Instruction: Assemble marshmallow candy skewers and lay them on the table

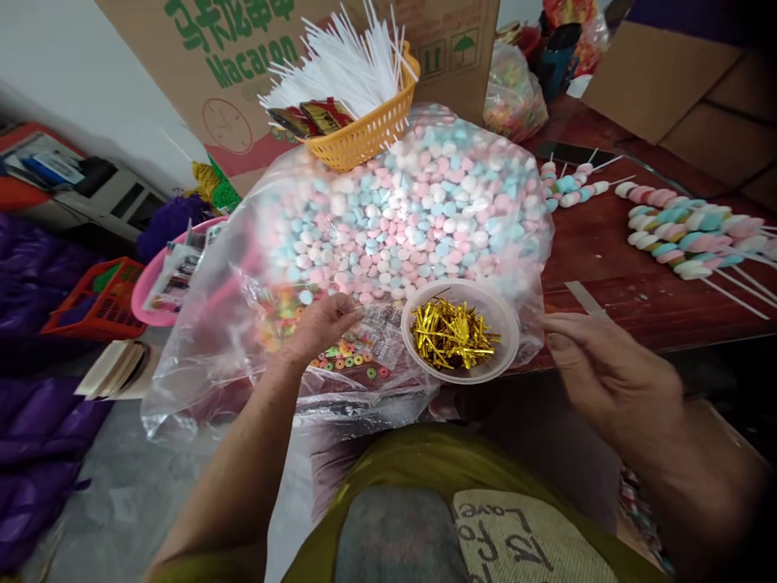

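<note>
My left hand [324, 328] has its fingers pressed together beside small clear printed packets [381, 328]; what they hold, if anything, cannot be made out. Under that wrist, small colourful ring candies [346, 356] are scattered on the plastic. A round translucent bowl [513, 344] of gold twist ties [452, 332] stands between my hands. To its right, my right hand [613, 376] is closed, thumb and forefinger together at the edge of the clear plastic bag; anything in the pinch is too small to see. The large bag [200, 380] holds pink, blue and white marshmallows [394, 219].
Behind the marshmallows, a yellow basket [370, 138] holds white sticks [352, 61], in front of a cardboard box [243, 105]. Marshmallow skewers [692, 231] lie at the right on the dark red table [595, 235]. A pink basin [154, 279] is at the left.
</note>
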The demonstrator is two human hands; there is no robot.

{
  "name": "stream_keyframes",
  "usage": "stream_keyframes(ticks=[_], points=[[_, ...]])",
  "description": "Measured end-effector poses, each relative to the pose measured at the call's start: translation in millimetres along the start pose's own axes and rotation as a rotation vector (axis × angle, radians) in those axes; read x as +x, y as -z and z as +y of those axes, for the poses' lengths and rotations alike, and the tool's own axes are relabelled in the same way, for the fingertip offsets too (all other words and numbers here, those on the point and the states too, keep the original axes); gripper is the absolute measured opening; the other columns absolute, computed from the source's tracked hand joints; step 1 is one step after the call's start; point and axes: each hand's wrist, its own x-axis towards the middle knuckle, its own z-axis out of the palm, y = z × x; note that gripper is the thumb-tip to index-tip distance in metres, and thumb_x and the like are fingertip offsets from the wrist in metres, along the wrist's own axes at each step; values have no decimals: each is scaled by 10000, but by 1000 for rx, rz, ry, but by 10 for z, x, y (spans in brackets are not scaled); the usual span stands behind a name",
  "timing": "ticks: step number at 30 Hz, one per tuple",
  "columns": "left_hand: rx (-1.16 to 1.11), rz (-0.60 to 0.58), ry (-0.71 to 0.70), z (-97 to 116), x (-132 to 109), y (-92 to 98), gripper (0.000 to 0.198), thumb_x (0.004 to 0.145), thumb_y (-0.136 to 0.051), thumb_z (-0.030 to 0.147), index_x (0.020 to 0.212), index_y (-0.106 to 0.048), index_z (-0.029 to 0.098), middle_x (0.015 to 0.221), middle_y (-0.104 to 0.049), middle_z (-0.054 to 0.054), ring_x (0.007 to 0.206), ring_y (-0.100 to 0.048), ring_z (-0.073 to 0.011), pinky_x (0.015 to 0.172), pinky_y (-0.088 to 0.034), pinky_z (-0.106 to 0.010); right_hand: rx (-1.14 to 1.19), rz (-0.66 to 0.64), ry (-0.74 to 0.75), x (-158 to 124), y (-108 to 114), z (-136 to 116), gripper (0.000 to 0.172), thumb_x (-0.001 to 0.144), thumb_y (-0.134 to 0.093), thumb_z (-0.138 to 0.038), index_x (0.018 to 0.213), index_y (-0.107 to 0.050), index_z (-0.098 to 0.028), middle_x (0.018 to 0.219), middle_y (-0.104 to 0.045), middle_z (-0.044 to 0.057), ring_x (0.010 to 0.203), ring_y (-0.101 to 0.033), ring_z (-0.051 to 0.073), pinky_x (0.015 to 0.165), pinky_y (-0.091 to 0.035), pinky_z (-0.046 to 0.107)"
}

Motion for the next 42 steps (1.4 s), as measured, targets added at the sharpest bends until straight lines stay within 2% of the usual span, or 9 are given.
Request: stream_keyframes(ticks=[6, 12, 19, 22, 25, 28, 32, 35, 42], points=[[662, -251, -323, 115, -48, -310, 271, 647, -762, 244, 904, -688, 197, 1054, -609, -104, 1053, -480, -315, 932, -323, -482, 104, -134, 182, 151, -275, -366, 211, 856, -543, -158, 1046, -624, -199, 1002, -677, 85, 936, -646, 190, 860, -523, 323], [586, -279, -289, 130, 143, -238, 110, 632, -758, 179, 599, -653, 178, 880, -636, -66, 944, -527, -258, 913, -370, -449, 106, -149, 95, -15, -166, -306, 230, 859, -539, -135, 1065, -620, -196, 987, -681, 69, 907, -646, 165, 836, -516, 284], [-1224, 484, 137, 479, -5, -83, 120, 678, -751, 190, 645, -639, 162, 607, -580, 35, 548, -511, -54, 533, -409, -158, 413, -229, -228, 141, -326, -570, 237, 839, -592, -274, 1069, -619, -227, 1034, -674, 49, 924, -637, 183, 826, -518, 318], [-1612, 533, 313, 760, -108, -305, 131, 737, -711, 183, 660, -610, 152, 583, -568, 42, 508, -512, -47, 508, -414, -155, 701, -306, -439, 297, -692, -785, 679, 717, -703, -395, 1321, -448, -217, 1194, -609, 103, 1019, -603, 236, 830, -519, 383], [-1694, 520, 271, 902, -176, -477, 145, 763, -691, 215, 683, -591, 146, 601, -561, 34, 526, -527, -57, 547, -445, -176, 912, -385, -608, 395, -951, -876, 503, 731, -659, -459, 1127, -587, -159, 882, -673, 72, 789, -634, 200, 704, -533, 350], [-1596, 595, 217, 924, -188, -553, 163, 736, -720, 233, 721, -581, 149, 625, -562, 39, 542, -527, -52, 571, -446, -173, 983, -333, -625, 402, -977, -888, 407, 802, -562, -515, 975, -641, -156, 877, -666, 76, 810, -626, 188, 750, -517, 340], [-1230, 731, 65, 923, -102, -688, 313, 757, -698, 359, 630, -491, 162, 537, -489, 58, 466, -431, -44, 474, -359, -167, 956, -286, -617, 346, -921, -932, 642, 726, -674, -490, 1270, -501, -195, 1142, -616, 104, 981, -594, 206, 807, -500, 329], [-1039, 774, -49, 906, -34, -802, 328, 806, -630, 406, 653, -457, 173, 566, -482, 53, 490, -430, -55, 492, -370, -175, 908, -304, -596, 349, -963, -877, 394, 737, -651, -461, 999, -635, -168, 849, -648, 46, 801, -600, 182, 694, -494, 292], [-102, 748, -239, 832, -207, -419, 511, 613, -783, 400, 1019, -566, 179, 1111, -576, -115, 1130, -490, -293, 995, -361, -484, 577, -476, -418, 510, -808, -427, 241, 787, -553, -384, 667, -581, -176, 585, -516, -18, 580, -461, 118, 527, -357, 238]])
